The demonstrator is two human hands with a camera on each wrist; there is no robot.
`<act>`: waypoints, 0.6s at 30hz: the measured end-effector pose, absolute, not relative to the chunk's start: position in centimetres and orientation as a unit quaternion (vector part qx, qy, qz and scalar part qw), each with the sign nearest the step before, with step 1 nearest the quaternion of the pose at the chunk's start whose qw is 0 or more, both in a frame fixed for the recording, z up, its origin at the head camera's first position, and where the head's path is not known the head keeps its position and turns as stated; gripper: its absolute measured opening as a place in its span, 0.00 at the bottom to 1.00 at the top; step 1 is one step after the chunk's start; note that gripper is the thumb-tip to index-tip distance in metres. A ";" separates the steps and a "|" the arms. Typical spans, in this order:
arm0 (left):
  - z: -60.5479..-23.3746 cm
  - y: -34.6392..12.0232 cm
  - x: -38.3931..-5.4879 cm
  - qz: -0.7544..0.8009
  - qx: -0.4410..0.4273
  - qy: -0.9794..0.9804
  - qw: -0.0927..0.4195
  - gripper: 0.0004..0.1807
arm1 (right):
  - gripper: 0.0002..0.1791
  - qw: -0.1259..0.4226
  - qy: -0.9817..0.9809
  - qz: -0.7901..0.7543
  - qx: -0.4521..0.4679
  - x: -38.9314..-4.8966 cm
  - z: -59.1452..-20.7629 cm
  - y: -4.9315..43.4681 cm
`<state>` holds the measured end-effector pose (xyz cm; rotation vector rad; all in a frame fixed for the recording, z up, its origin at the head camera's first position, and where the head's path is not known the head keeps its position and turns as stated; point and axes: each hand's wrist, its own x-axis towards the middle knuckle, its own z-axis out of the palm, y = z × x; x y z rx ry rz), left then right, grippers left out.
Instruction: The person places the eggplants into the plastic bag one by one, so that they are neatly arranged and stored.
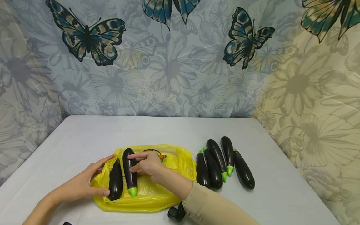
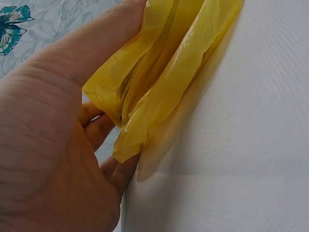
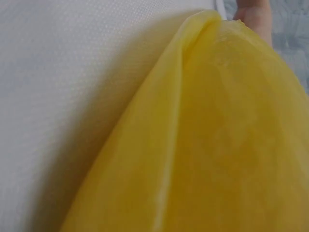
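A yellow plastic bag (image 1: 163,197) is spread on the table, its edge folded up at the left. My left hand (image 1: 80,182) grips that edge, thumb in front at the near end of a dark eggplant (image 1: 116,181) and fingers behind; in the left wrist view, bag folds lie between thumb and fingers. A second eggplant (image 1: 131,179) with a green stem end toward me lies over the bag, beside the first. From its right side my right hand (image 1: 150,164) holds it, index finger and thumb across its top. The right wrist view shows mostly the bag's folded yellow side (image 3: 231,130).
Several more eggplants (image 1: 215,167) lie in a loose group on the white table (image 1: 281,193), right of the bag. A black device (image 1: 176,214) sits by the right sleeve (image 1: 213,203). Butterfly-print cloth (image 1: 168,78) hangs behind the table.
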<state>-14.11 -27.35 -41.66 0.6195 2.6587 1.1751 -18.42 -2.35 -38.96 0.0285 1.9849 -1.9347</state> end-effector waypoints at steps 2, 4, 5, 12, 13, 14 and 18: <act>-41.6 -27.3 -14.1 0.394 0.211 0.891 0.083 0.55 | 0.21 0.181 0.708 -0.683 0.005 -18.4 -39.0 -2.6; -41.6 -27.3 -14.2 0.395 0.213 0.890 0.083 0.55 | 0.21 0.178 0.714 -0.677 0.001 -18.3 -39.0 -2.8; -41.6 -27.3 -14.2 0.395 0.215 0.889 0.083 0.55 | 0.21 0.177 0.717 -0.674 -0.001 -18.3 -39.0 -2.9; -41.6 -27.4 -14.1 0.395 0.213 0.890 0.084 0.54 | 0.20 0.177 0.727 -0.664 -0.005 -18.3 -39.0 -3.1; -41.6 -27.4 -14.1 0.395 0.213 0.890 0.085 0.54 | 0.20 0.178 0.725 -0.665 -0.003 -18.3 -39.1 -3.1; -41.6 -27.4 -14.1 0.395 0.213 0.889 0.085 0.54 | 0.20 0.180 0.723 -0.667 -0.001 -18.3 -39.1 -3.1; -41.6 -27.4 -14.0 0.397 0.210 0.889 0.088 0.54 | 0.20 0.186 0.722 -0.666 0.000 -18.3 -39.1 -3.0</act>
